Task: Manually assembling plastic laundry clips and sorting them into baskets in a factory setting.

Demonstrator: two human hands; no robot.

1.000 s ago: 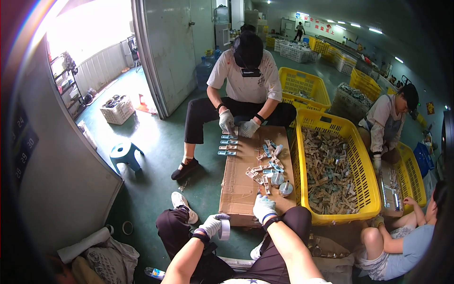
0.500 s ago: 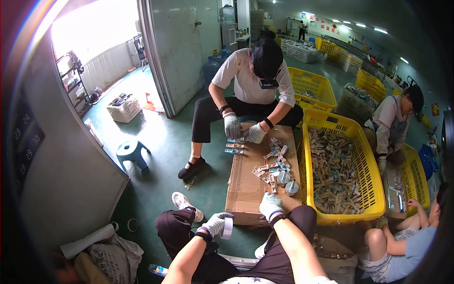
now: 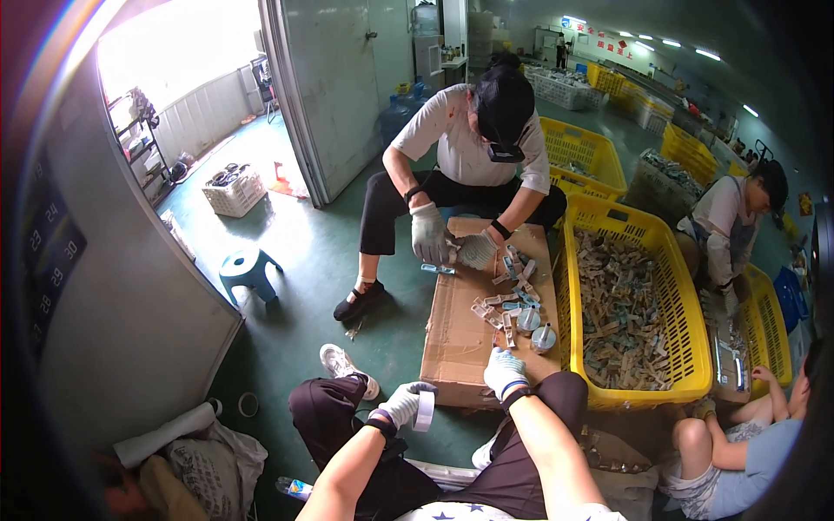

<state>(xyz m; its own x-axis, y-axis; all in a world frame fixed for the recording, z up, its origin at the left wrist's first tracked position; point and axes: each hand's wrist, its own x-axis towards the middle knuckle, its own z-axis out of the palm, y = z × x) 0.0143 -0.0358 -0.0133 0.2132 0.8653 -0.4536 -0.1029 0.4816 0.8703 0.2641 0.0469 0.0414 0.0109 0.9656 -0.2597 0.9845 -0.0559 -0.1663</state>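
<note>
My left hand (image 3: 401, 405), in a striped work glove, is closed around a roll of white tape (image 3: 424, 411), held upright over my lap by the carton's near edge. My right hand (image 3: 505, 372), also gloved, is closed at the near right corner of the flat cardboard box (image 3: 452, 356); whatever its fingers pinch is too small to make out. Just beyond it stand two small clear round containers (image 3: 543, 339) with dark upright stems. Several pale and blue clips (image 3: 506, 311) lie loosely beside them. Across the box, a co-worker's gloved hands (image 3: 429, 234) hold clips together.
A yellow crate (image 3: 638, 392) full of clips stands right of the box. Another person sits beyond it, and someone in light blue crouches at the lower right. A blue stool (image 3: 248, 274) stands on the left. White sacking (image 3: 213, 464) and a bottle (image 3: 294, 488) lie at lower left.
The co-worker has gathered clips from the box's left edge, where one blue clip now lies instead of several. My hands keep nearly the same pose; the whole view has shifted slightly.
</note>
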